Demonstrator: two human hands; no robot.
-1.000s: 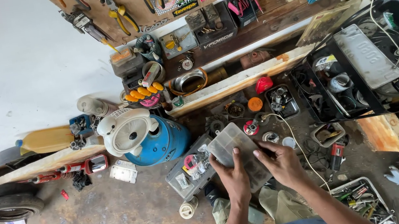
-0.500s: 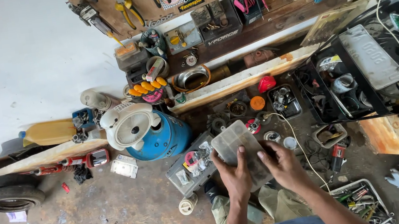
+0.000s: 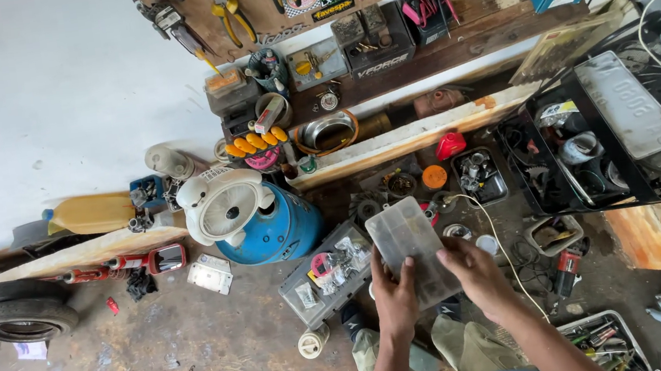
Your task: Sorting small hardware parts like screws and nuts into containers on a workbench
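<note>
I hold a clear plastic compartment box (image 3: 415, 244) of small parts in front of me, above the floor. My left hand (image 3: 396, 297) grips its near left edge, thumb on top. My right hand (image 3: 473, 270) holds its near right edge. Just left of the box, on the floor, lies a second clear organiser tray (image 3: 319, 278) with red and white bits in it. My feet in dark shoes show below the box.
A blue cylinder with a white fan housing (image 3: 253, 213) stands to the left. Behind are a wooden plank (image 3: 417, 133), a shelf of tools and a pegboard. A black crate (image 3: 598, 146) sits at right, a tyre (image 3: 11, 308) far left, a tool tray (image 3: 601, 337) at lower right.
The view has shifted slightly downwards. Both hands keep hold of the clear box, which stays in about the same place.
</note>
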